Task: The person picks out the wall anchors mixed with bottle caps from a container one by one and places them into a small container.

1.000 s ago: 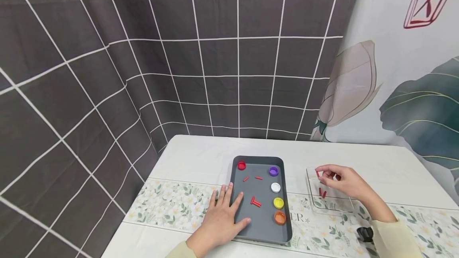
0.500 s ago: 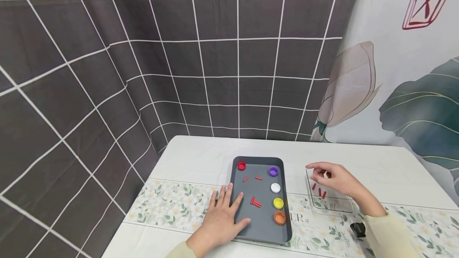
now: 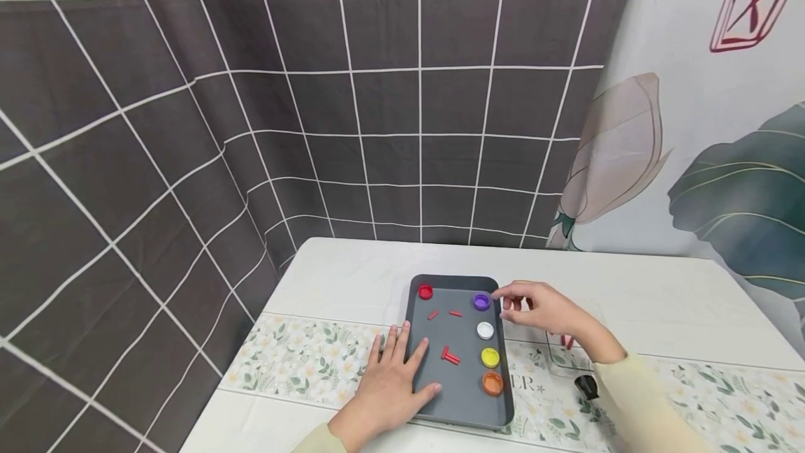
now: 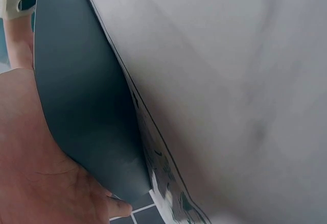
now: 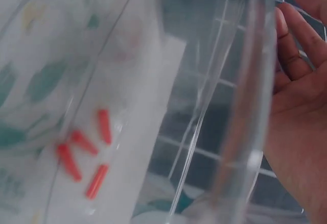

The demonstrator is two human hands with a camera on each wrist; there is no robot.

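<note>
My left hand (image 3: 385, 396) lies with spread fingers over the left rim of the dark grey tray (image 3: 455, 400). In the left wrist view the palm sits against the tray's outer wall (image 4: 92, 86). Short red sticks lie loose on the tray: one stick (image 3: 433, 314), another stick (image 3: 455, 313), and a small touching group (image 3: 450, 355) lower down. My right hand (image 3: 541, 310) hovers at the tray's upper right edge, fingers loosely bent with nothing seen between them. Its forearm partly covers a clear box (image 3: 566, 371). Several red sticks (image 5: 104, 127) rest inside that box.
A red cap (image 3: 425, 291) is at the tray's upper left. Purple (image 3: 481, 302), white (image 3: 485, 331), yellow (image 3: 490, 358) and orange caps (image 3: 492, 384) line its right side. The white table (image 3: 352, 264) ends before a dark gridded curtain (image 3: 377, 103).
A red stick pinched in my right hand has been let go into the clear box. The right hand has then moved left to the tray's edge. My left hand stays in place.
</note>
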